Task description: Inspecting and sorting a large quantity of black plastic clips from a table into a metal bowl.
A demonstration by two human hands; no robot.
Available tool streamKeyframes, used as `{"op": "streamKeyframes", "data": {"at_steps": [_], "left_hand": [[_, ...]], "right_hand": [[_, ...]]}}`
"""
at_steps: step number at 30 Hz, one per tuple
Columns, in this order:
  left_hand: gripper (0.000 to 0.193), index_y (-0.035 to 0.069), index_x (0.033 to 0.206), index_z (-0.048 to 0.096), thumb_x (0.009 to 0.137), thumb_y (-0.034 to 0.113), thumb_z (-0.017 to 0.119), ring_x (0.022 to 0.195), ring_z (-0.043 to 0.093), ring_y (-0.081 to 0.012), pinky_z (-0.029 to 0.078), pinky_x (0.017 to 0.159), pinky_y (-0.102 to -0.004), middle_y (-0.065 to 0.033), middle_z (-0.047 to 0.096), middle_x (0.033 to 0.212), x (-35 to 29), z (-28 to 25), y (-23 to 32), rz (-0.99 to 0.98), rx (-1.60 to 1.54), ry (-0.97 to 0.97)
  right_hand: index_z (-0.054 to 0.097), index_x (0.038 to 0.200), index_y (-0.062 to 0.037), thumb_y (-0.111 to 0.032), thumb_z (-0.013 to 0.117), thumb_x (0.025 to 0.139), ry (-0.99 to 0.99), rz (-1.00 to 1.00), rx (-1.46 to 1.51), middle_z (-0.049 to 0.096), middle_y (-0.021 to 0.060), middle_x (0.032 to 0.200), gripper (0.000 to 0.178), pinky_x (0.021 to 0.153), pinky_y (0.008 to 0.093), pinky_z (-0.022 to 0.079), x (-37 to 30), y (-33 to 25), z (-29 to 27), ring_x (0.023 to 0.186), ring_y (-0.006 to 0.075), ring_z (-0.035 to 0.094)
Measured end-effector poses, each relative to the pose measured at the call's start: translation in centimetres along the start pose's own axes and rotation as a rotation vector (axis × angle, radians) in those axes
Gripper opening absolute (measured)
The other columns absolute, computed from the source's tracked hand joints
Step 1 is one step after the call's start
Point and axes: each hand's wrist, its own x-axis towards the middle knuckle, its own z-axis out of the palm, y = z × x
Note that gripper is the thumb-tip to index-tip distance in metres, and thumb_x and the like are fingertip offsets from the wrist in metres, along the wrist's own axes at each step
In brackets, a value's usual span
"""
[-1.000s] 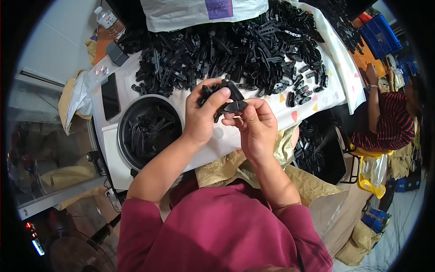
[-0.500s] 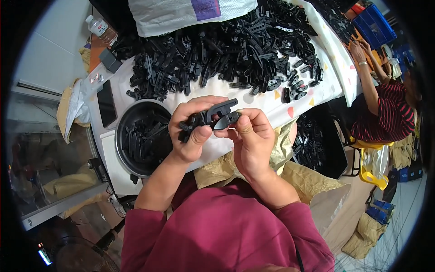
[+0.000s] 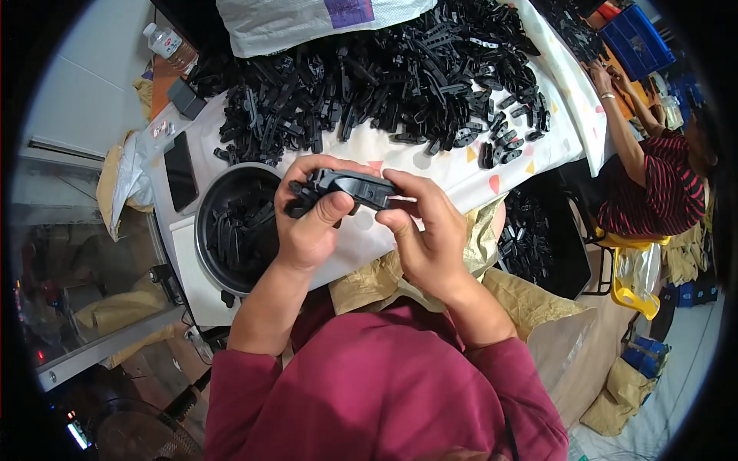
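My left hand is closed around several small black plastic parts bunched in its palm and fingers. Out of that grip, toward the right, sticks a longer black plastic part, its two pieces lying together as one slim body. My right hand has its thumb and forefinger at the right end of this part, pinching it; its other fingers are curled behind. Both hands are held above the table's near edge. Beneath and left of my left hand, a round dark pan contains loose black parts.
A large heap of black parts covers the table's far side, below a white woven sack. At left are a phone, a bottle and a dark box. A black bin stands right. Another person works beyond.
The two pieces, spread apart at an angle before, now lie together. My right thumb and forefinger have shifted to the part's end, and my left hand has moved slightly left.
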Motion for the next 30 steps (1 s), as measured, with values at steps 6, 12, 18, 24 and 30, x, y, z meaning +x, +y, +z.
{"op": "streamKeyframes", "data": {"at_steps": [6,12,18,24,30], "left_hand": [[0.047,-0.002,0.108,0.049,0.073,0.019,0.072,0.092,0.058,-0.0214,0.045,0.084,-0.0331,-0.0140,0.059,0.097,-0.8,-0.7,0.6,-0.128,0.008,0.007],[0.040,0.004,0.109,0.055,0.073,0.015,0.066,0.084,0.056,-0.0306,0.045,0.077,-0.0355,-0.0122,0.059,0.095,-3.9,-6.2,5.8,-0.098,1.731,0.138],[0.039,0.006,0.101,0.060,0.069,0.025,0.070,0.093,0.052,-0.0271,0.042,0.081,-0.0354,-0.0079,0.057,0.097,-3.0,-6.8,4.5,0.089,1.865,0.013],[0.021,0.008,0.090,0.062,0.073,0.018,0.066,0.079,0.058,-0.0305,0.046,0.071,-0.0387,-0.0105,0.061,0.087,7.2,-6.7,-4.8,-0.173,1.657,-0.138],[0.029,0.004,0.092,0.059,0.069,0.018,0.071,0.075,0.060,-0.0283,0.048,0.068,-0.0364,-0.0127,0.061,0.082,10.2,-6.4,-7.4,-0.372,1.639,-0.062]], "right_hand": [[0.055,0.092,-0.0009,-0.008,0.067,0.076,-0.047,-0.076,-0.138,0.058,0.0122,0.079,0.021,0.056,0.0297,0.046,-0.6,1.0,0.1,0.066,0.0240,0.059],[0.057,0.102,-0.0029,-0.014,0.062,0.077,-0.270,0.166,-0.530,0.059,0.0131,0.093,0.027,0.066,0.0362,0.047,0.2,8.9,-0.7,0.079,0.0294,0.060],[0.056,0.090,-0.0040,-0.012,0.057,0.076,-0.249,0.050,-1.058,0.057,0.0147,0.094,0.016,0.064,0.0381,0.047,3.9,13.9,0.5,0.080,0.0287,0.058],[0.053,0.094,-0.0040,-0.004,0.057,0.076,-0.188,-0.023,-0.738,0.059,0.0131,0.085,0.018,0.056,0.0322,0.049,2.8,13.3,0.7,0.070,0.0242,0.061],[0.053,0.108,0.0002,0.000,0.055,0.084,0.045,0.584,0.304,0.062,0.0092,0.088,0.024,0.055,0.0242,0.051,1.1,10.6,-0.8,0.074,0.0150,0.063]]}}
